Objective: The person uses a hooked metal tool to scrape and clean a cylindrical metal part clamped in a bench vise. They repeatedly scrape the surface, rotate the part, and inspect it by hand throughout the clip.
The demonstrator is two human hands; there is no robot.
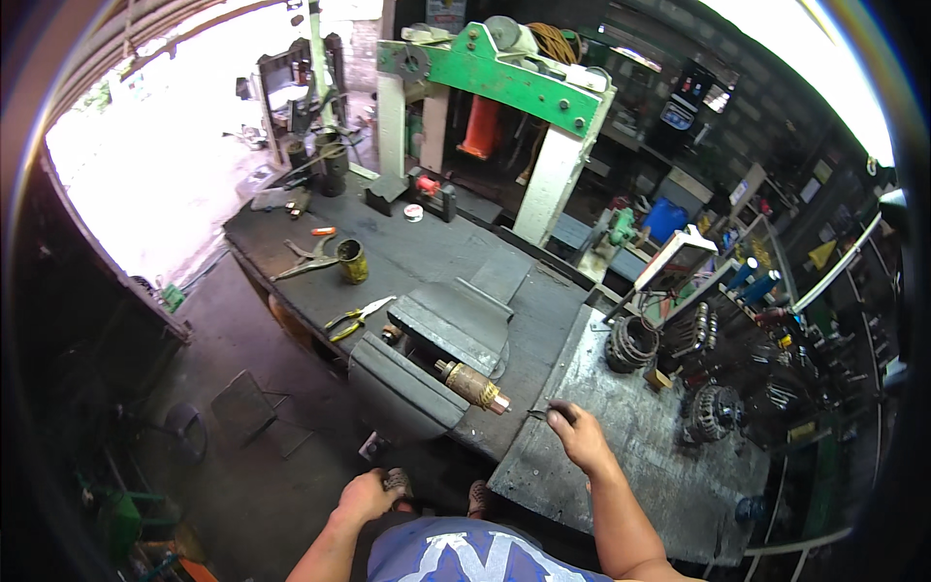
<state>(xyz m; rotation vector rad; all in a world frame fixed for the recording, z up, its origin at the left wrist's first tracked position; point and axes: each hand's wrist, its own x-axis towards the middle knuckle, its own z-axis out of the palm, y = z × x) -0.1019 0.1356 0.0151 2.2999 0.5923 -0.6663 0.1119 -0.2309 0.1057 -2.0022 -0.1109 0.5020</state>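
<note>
My right hand [582, 441] is closed round a small dark tool [561, 411] with a thin tip, above the edge of the metal-topped table; its exact kind is unclear. Down at the front, beside my body, my left hand [367, 497] has its fingers curled, and what they hold, if anything, is hidden. A motor armature [472, 385], with copper windings and a shaft, lies between the jaws of a large bench vise [451, 325]. Behind the vise's front jaw rest yellow-handled pliers [359, 317].
On the dark workbench [436, 247] stand a yellow-stained can [353, 262], locking pliers [305, 260] and a small round tin [413, 212]. A green-topped press frame [504, 73] rises behind. Rightward, a metal-topped table [621, 466] carries a stator ring [632, 344] and an alternator [715, 412].
</note>
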